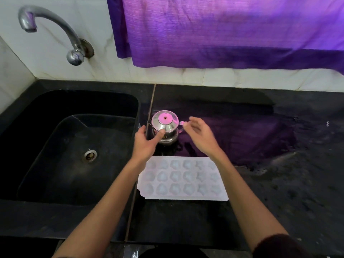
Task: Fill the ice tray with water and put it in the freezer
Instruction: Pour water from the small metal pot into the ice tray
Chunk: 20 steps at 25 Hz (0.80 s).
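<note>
Your fingers were spread and loose on both sides of the steel jug, gripping nothing. Your left hand sat just left of the jug, its thumb against the sloped lid; your right hand hovered just right of it, fingertips near the small handle on that side, so the right hand looked the likelier one to lift it.

The ice tray lay flat on the black counter, nearer your body than the jug and partly under both forearms. Its long axis ran left to right, parallel to the counter's front edge, with its left end close to the sink. So from your fingers, the tray lay back toward you and below.

The tray's pockets looked pale and I could not tell whether any held water. The jug was lidded, its contents hidden. The sink basin showed only its drain, and the tap above it was not running.
</note>
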Each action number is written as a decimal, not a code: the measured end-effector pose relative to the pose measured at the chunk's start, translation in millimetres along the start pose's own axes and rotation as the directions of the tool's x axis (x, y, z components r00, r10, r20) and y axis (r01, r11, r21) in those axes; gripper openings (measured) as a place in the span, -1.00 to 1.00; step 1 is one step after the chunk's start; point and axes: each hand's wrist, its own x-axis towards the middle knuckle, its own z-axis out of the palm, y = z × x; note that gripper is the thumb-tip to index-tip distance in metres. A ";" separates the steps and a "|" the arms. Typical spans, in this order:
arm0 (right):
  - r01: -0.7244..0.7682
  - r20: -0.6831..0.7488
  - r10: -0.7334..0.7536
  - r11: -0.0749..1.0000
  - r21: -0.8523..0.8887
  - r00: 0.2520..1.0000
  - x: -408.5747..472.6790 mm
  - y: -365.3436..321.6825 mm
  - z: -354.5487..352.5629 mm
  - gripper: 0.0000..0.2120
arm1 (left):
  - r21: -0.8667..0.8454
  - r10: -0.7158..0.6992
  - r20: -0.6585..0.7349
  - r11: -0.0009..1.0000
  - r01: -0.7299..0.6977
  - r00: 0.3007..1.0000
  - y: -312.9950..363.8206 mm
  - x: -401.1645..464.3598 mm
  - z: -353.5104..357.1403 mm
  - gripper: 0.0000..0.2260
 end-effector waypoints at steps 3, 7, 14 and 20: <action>-0.030 0.117 0.032 0.999 -0.017 0.993 19.8 10.8 18.6 -0.62 | -0.078 -0.031 0.002 0.996 0.032 1.000 -12.6 17.7 10.1 -0.47; -0.028 0.215 0.036 0.999 -0.038 0.976 26.4 13.5 16.0 -0.71 | -0.133 -0.041 0.076 0.990 0.051 0.996 -17.5 26.9 10.5 -0.58; 0.002 0.285 0.006 1.000 -0.028 0.958 30.8 14.5 10.7 -0.70 | -0.118 -0.026 0.090 0.992 0.036 0.996 -24.3 24.0 10.5 -0.52; 0.049 0.240 -0.044 0.999 -0.016 0.970 30.0 12.8 6.5 -0.63 | -0.107 0.027 0.147 0.994 -0.011 0.989 -20.8 21.9 8.8 -0.61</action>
